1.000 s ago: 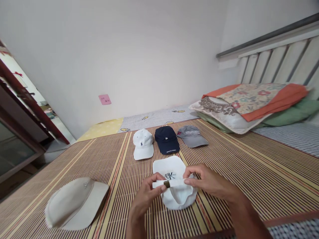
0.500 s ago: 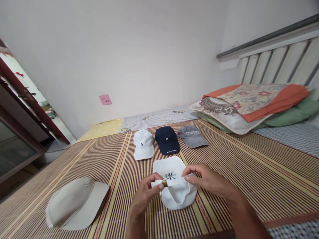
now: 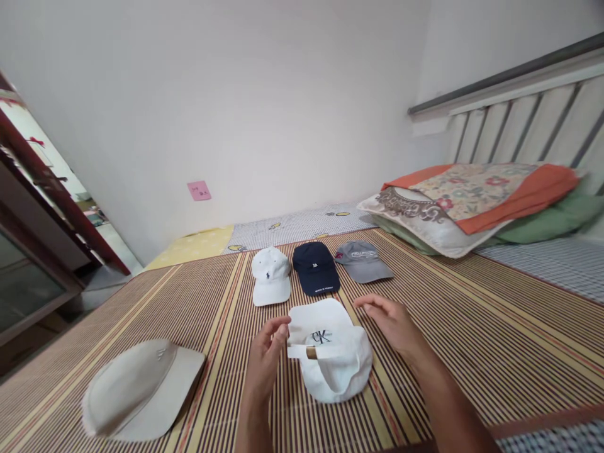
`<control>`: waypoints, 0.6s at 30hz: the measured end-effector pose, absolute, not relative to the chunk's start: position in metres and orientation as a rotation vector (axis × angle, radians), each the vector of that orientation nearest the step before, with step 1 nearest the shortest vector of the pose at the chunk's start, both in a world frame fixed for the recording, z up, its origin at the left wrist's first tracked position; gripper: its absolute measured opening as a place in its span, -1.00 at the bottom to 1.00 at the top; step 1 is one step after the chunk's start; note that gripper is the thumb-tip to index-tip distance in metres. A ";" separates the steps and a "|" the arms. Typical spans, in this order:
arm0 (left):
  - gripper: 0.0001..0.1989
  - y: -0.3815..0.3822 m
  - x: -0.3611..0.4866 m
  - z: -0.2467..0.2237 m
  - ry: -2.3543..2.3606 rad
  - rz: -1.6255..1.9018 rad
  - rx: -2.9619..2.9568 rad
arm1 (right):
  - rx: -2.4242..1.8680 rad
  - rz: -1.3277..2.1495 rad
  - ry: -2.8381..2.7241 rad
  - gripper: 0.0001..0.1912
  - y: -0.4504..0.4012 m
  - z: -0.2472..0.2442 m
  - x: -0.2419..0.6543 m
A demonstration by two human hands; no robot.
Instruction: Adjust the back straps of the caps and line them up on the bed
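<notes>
Two bare hands are framing a white CK baseball cap [image 3: 346, 338], which is lying on the slatted mat [image 3: 226, 384] in front of the person, brim pointing away. The left hand [image 3: 264, 347] is hovering by the cap's left side, thumb and forefinger curling near each other; whether a fingertip is touching the brim edge, I cannot tell. The right hand [image 3: 395, 325] is hanging beside the brim's right edge, fingers loose and gripping nothing. The hands are standing well apart, with the cap between them.

The back strap [image 3: 331, 351] is lying across the crown below the logo, its brass-coloured buckle [image 3: 312, 353] sitting toward the left and its end sticking out past the crown. Seemingly, the step in hand is tending that strap. Anyone doing it well should be steadying the buckle with the left fingertips while the right ones are drawing the band flat, keeping the pull gentle, since the soft crown is probably creasing easily. Both hands should be staying low, so that neither is nudging the navy cap [image 3: 316, 270] just beyond the brim.
</notes>
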State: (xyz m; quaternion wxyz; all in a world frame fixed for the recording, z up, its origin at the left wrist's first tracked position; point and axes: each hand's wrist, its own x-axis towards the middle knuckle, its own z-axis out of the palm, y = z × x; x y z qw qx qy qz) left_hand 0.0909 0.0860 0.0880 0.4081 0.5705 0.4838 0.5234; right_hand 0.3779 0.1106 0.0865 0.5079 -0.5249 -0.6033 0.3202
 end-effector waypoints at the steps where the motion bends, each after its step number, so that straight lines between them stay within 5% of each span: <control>1: -0.58 0.085 0.092 0.089 1.220 1.320 1.442 | -1.259 0.775 -1.456 -0.69 0.111 0.085 0.378; 10: -0.64 0.081 0.085 0.091 0.998 0.936 1.597 | -0.993 1.268 -1.817 -0.55 0.095 0.092 0.386; 18: -0.70 0.075 0.084 0.093 0.936 0.894 1.505 | -0.976 1.317 -1.779 -0.64 0.089 0.099 0.381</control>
